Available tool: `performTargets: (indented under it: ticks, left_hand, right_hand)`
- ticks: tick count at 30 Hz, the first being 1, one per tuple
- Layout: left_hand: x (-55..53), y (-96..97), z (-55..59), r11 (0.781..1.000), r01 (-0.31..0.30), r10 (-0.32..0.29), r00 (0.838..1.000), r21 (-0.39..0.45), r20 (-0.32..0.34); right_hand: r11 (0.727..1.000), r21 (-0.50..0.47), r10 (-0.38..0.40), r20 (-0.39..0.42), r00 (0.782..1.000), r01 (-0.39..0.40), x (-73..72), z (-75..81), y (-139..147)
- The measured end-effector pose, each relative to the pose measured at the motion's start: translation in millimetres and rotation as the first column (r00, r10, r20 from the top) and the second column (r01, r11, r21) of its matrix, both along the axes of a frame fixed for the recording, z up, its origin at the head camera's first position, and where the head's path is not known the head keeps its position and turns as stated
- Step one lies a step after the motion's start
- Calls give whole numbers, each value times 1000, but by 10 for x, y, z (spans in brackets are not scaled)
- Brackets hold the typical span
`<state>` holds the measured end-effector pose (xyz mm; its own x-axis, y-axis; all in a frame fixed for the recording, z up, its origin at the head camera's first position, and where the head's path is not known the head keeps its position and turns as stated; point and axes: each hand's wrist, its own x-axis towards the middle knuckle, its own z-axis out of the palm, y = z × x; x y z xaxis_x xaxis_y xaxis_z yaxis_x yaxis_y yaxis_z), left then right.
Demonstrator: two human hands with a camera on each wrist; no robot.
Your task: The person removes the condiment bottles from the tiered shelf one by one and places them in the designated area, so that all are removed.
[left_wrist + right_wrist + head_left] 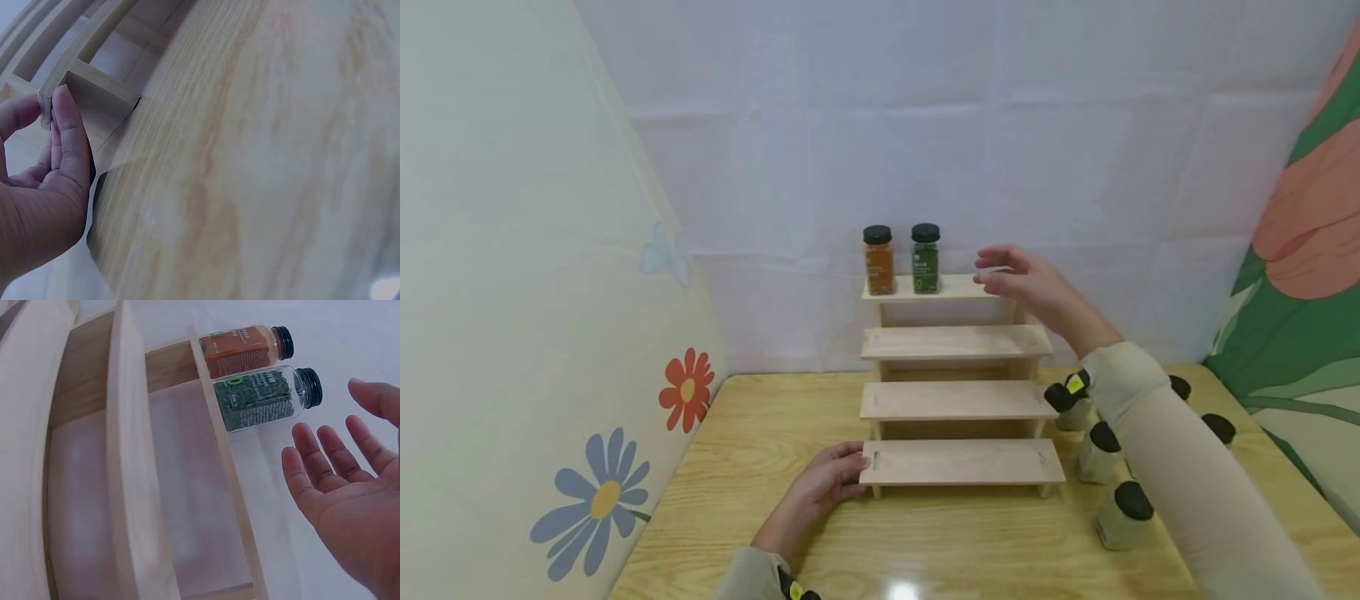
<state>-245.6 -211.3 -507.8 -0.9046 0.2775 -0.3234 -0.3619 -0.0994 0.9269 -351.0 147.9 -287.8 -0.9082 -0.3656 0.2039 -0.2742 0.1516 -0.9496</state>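
Observation:
A stepped wooden rack (958, 400) stands on the table. Two spice jars with black lids are on its top step: an orange one (879, 265) at the left end and a green one (926, 262) beside it. My right hand (1018, 279) hovers over the right part of that step, apart from the green jar. In the right wrist view the right hand (356, 481) has its fingers spread, holding nothing. My left hand (823, 487) pinches the left end of the lowest step; in the left wrist view its thumb and fingers (72, 134) lie on either side of the board.
Several black-lidded jars stand on the table right of the rack, such as a front jar (1123, 515) and another jar (1099, 452); my right forearm (1195, 483) partly covers the group. A white cloth (820, 167) hangs behind, with painted panels (580, 333) at both sides.

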Motion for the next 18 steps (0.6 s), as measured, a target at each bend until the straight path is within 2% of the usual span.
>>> performTargets:
  ticks: [7,13,18]
  left_hand:
    - [11,1,22,1000,10,-10,1000,2,-14]
    - [17,12,14,1000,7,-7,1000,2,-14]
    - [37,5,12,1000,9,-9,1000,-5,-11]
  right_hand:
    - [992,-120,-44,8,999,45,-170,120,-179]
    - [981,-175,-85,27,996,89,-296,135,-275]
    - [979,-185,-81,4,997,81,-388,127,-372]
